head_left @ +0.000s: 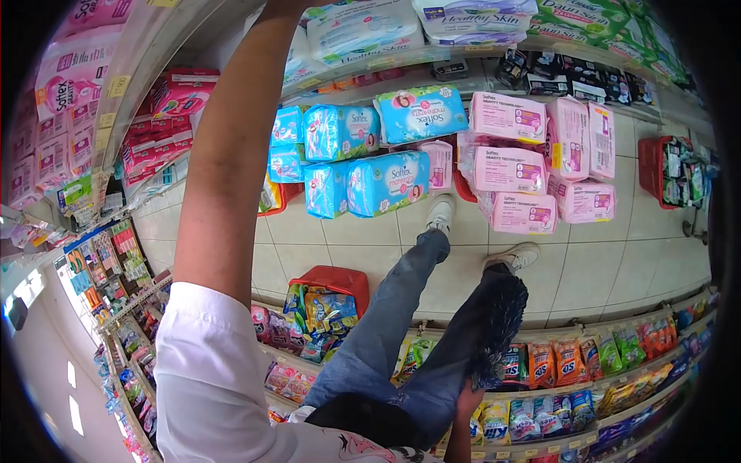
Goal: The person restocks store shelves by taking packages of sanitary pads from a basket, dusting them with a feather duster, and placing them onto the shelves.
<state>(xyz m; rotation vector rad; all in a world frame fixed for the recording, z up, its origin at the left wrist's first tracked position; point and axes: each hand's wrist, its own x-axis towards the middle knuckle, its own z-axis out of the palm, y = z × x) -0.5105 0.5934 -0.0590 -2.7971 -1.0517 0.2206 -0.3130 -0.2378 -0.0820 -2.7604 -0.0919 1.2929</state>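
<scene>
My left arm stretches up across the view to the upper shelf; the left hand lies beyond the top edge, near white packs marked Healthy Skin (367,35). Low beside my thigh, my right hand (468,399) is closed at the lower end of a dark blue fluffy duster (503,328). Blue Softex maternity packs (390,184) are stacked above red baskets on the floor, and pink Softex packs (511,170) stand in stacks to their right.
A red basket (340,282) with colourful pouches sits left of my legs. Another red basket (654,171) stands at the far right. Shelves of detergent pouches (569,363) run behind me, and pink packs (69,100) fill the left shelf.
</scene>
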